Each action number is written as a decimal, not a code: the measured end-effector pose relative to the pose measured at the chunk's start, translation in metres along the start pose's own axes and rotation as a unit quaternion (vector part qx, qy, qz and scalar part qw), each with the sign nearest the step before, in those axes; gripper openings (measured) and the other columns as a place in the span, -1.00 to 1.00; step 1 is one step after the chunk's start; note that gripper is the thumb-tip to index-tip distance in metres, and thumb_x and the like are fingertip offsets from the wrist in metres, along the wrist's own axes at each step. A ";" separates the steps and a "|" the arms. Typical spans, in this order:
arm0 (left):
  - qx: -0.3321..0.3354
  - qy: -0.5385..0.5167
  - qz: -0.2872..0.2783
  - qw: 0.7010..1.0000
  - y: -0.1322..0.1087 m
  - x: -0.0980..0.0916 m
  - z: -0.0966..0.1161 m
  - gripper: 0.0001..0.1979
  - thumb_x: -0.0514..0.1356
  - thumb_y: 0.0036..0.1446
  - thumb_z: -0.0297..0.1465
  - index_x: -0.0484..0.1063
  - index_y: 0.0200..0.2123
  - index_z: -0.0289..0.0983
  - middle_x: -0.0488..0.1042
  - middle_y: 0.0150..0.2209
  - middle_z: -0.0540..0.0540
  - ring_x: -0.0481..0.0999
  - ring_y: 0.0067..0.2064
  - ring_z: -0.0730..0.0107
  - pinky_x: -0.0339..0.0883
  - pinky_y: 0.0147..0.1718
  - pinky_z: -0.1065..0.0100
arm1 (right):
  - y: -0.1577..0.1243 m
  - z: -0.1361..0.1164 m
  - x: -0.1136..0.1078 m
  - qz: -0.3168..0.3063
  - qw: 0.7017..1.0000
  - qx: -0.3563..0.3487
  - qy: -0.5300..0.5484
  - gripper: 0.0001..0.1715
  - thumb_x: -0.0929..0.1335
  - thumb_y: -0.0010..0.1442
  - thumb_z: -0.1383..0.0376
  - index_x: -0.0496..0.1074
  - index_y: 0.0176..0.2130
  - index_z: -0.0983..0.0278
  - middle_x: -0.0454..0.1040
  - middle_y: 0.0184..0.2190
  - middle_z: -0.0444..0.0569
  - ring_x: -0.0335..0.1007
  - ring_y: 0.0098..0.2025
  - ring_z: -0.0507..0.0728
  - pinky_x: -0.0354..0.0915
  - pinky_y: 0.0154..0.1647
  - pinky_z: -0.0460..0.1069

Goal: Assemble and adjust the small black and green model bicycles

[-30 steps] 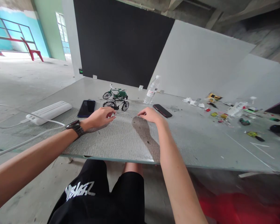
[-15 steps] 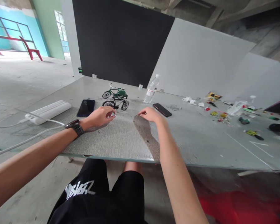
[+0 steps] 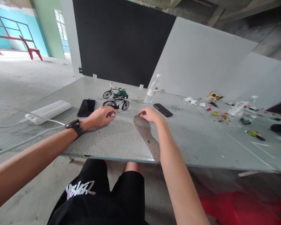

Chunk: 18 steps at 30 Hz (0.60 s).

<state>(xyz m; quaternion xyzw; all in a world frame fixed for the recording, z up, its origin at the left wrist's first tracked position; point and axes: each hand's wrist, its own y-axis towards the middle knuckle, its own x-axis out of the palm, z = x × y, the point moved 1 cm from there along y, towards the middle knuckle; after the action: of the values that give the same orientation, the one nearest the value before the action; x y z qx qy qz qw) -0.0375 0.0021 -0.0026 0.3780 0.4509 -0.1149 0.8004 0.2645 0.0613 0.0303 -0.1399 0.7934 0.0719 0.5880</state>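
My left hand (image 3: pixel 102 116) is low over the table, thumb and fingers curled together around a tiny shiny piece that I cannot make out. On that wrist is a dark watch (image 3: pixel 75 126). Just beyond the hand stands a small black model bicycle (image 3: pixel 117 104); a green model bicycle (image 3: pixel 115 92) with green boxes at its rear is behind it. Across a short gap, my right hand (image 3: pixel 150 114) hovers near the tabletop with its fingers loosely bent and slightly apart; nothing shows in them. A dark phone (image 3: pixel 163 110) lies just beyond the right hand.
Left on the table (image 3: pixel 121 140) are another phone (image 3: pixel 86 108) and a white power strip (image 3: pixel 49 112) with cables. A water bottle (image 3: pixel 152 89) stands near the grey-and-black partition (image 3: pixel 121 40). Small coloured parts (image 3: pixel 221 115) and white scraps (image 3: pixel 194 101) lie scattered at right.
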 end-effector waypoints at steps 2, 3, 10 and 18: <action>0.000 0.000 0.002 1.000 0.000 0.000 0.000 -0.80 0.16 0.31 -0.32 0.47 -0.14 -0.34 0.40 -0.37 -0.03 0.39 -0.34 0.37 0.21 -0.30 0.33 | 0.000 0.000 0.000 -0.002 1.000 0.001 -0.003 -0.73 0.35 0.29 0.37 0.62 -0.08 0.18 0.60 -0.07 0.05 0.51 -0.13 0.15 0.34 -0.11 0.01; 0.000 0.000 0.003 1.000 0.000 0.000 0.000 -0.80 0.16 0.31 -0.32 0.47 -0.15 -0.34 0.40 -0.37 -0.03 0.39 -0.34 0.37 0.21 -0.30 0.33 | 0.000 0.000 0.000 -0.003 1.000 0.001 -0.003 -0.72 0.35 0.30 0.37 0.62 -0.08 0.18 0.60 -0.06 0.05 0.51 -0.13 0.15 0.34 -0.11 0.01; 0.005 -0.002 0.005 1.000 0.000 0.002 -0.003 -0.80 0.17 0.31 -0.32 0.48 -0.14 -0.32 0.40 -0.38 -0.02 0.39 -0.35 0.37 0.21 -0.32 0.34 | 0.000 0.000 0.000 -0.010 1.000 0.004 -0.008 -0.69 0.34 0.30 0.39 0.61 -0.06 0.16 0.59 -0.08 0.04 0.49 -0.15 0.14 0.31 -0.12 0.01; 0.002 -0.004 0.001 1.000 0.000 0.001 -0.001 -0.81 0.16 0.31 -0.32 0.47 -0.15 -0.31 0.39 -0.38 -0.02 0.39 -0.35 0.37 0.20 -0.31 0.33 | 0.005 0.004 0.004 -0.002 1.000 -0.007 -0.011 -0.70 0.33 0.28 0.38 0.61 -0.09 0.15 0.59 -0.13 0.01 0.48 -0.24 0.10 0.30 -0.18 -0.03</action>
<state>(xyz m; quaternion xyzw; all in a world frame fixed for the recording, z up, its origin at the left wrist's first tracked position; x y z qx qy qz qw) -0.0375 0.0030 -0.0038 0.3798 0.4467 -0.1164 0.8016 0.2657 0.0664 0.0250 -0.1449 0.7858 0.0781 0.5961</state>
